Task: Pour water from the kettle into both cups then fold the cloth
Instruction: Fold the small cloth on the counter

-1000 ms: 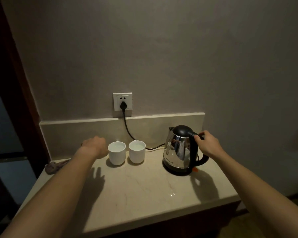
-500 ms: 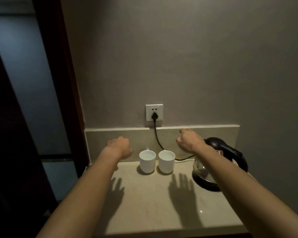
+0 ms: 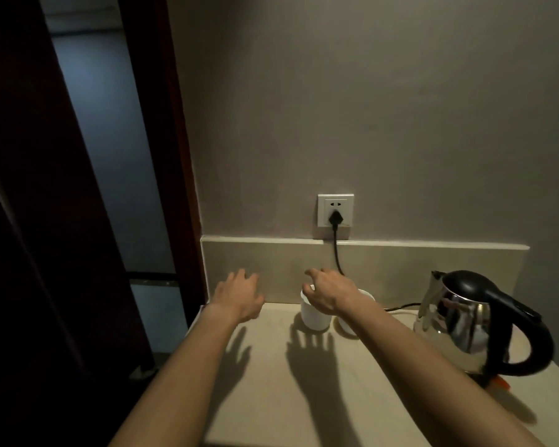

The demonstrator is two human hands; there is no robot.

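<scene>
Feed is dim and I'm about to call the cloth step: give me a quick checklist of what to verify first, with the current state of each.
1. Kettle set down upright on the counter, nobody holding it: ok.
2. Left hand free, fingers spread, holding nothing: ok.
3. Right hand free: ok, though it hovers right over the cups, so there is a knock risk.
4. Left cup upright: ok. Right cup mostly hidden by the forearm: cannot tell.
5. Water in both cups: cannot tell, the right hand covers the rims.
6. Cloth located: not ok, it is not in this view.
</scene>
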